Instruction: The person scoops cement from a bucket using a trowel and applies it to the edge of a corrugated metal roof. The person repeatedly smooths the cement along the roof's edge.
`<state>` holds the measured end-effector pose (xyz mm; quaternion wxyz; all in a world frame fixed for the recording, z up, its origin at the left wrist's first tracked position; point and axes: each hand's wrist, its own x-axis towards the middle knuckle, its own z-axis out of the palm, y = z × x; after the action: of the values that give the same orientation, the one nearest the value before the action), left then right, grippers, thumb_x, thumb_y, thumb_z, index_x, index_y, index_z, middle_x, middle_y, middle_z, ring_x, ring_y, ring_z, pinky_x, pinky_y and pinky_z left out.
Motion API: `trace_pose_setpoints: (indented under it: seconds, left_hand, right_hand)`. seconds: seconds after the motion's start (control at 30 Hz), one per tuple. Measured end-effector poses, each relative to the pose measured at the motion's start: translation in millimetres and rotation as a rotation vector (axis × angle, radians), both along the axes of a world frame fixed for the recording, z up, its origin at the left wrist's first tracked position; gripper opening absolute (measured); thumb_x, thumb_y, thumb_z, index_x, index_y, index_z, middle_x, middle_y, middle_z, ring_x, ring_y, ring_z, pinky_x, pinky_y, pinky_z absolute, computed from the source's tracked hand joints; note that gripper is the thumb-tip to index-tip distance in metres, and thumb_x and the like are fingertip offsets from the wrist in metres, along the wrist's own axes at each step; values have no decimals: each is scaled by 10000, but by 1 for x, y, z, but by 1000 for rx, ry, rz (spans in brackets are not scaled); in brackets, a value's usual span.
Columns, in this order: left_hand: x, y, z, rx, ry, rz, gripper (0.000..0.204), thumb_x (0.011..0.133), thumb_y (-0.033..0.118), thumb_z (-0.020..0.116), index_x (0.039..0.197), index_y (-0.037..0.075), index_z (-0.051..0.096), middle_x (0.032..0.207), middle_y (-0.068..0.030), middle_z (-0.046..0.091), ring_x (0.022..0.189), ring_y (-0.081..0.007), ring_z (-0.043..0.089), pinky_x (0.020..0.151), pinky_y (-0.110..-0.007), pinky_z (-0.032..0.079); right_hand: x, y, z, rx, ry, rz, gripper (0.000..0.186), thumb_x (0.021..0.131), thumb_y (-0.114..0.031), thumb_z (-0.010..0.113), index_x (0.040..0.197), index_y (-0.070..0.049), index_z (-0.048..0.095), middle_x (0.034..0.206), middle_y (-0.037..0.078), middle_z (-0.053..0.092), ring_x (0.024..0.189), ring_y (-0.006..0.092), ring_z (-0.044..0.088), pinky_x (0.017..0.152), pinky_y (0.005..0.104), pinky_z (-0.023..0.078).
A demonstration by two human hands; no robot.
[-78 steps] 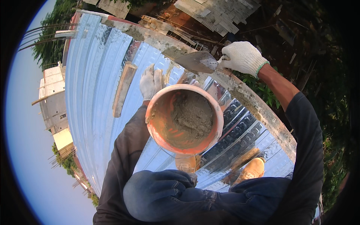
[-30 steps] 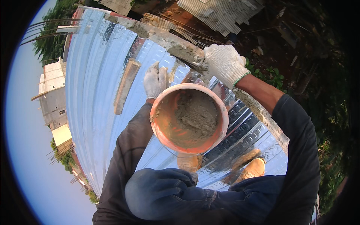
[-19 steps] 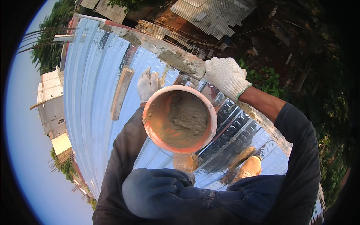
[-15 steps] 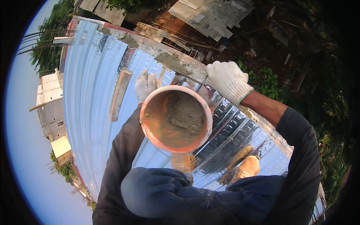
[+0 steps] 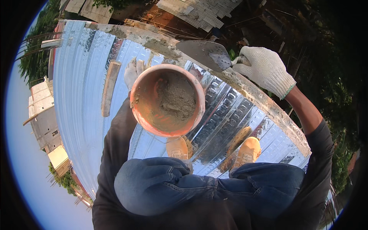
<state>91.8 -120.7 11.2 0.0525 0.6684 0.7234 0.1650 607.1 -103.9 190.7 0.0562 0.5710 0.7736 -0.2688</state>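
My left hand, in a worn white glove, grips the far rim of an orange bucket that holds a heap of grey mortar. My right hand, in a white knitted glove, is shut on the handle of a steel trowel. The trowel's blade lies flat above the mortar-capped edge of the roof, to the upper right of the bucket. I crouch on a shiny corrugated metal roof, with my blue-jeaned knees below the bucket.
A wooden float lies on the roof left of the bucket. My tan boots rest on the sheeting near the edge. Beyond the edge the ground drops to other roofs, red soil and trees. Buildings stand at the left.
My right hand has drawn the trowel back to the right and lifted its blade off the roof edge. The bucket has stayed in my left hand, shifting slightly.
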Motion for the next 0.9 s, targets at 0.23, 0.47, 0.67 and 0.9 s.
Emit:
trace_pose_setpoints:
  seconds: [0.23, 0.47, 0.67, 0.9]
  left_hand:
    - [23, 7, 5, -44, -254, 37, 772, 1139, 610, 499, 1599, -11, 522, 1507, -270, 607, 1417, -426, 571, 1208, -552, 461]
    - [-21, 5, 28, -48, -600, 118, 861, 1151, 669, 454, 1652, -30, 442, 1591, -266, 540, 1510, -407, 502, 1278, -545, 416]
    - [-38, -18, 48, -77, -1075, 215, 938, 1160, 720, 415, 1699, -47, 373, 1664, -262, 481, 1589, -390, 443, 1338, -540, 378]
    - [-40, -102, 84, -10, -1388, 345, 1031, 1166, 780, 375, 1747, -68, 299, 1736, -263, 422, 1666, -377, 388, 1396, -527, 340]
  right_hand:
    - [87, -56, 36, -2, 39, -146, 557, 991, -501, 842, 1275, -25, 797, 1049, 173, 824, 886, 301, 802, 865, 434, 656]
    - [139, -148, 102, -163, 144, -632, 439, 1020, -328, 827, 1321, -22, 733, 953, 95, 710, 814, 151, 705, 795, 350, 613]
    - [188, -254, 94, -188, 713, -1001, 474, 1115, -373, 713, 1389, 13, 717, 921, 12, 684, 730, 86, 633, 637, 295, 572]
    - [185, -250, 71, -330, 175, -1024, 419, 1022, -405, 876, 1175, -40, 737, 767, -7, 650, 587, 66, 614, 520, 258, 518]
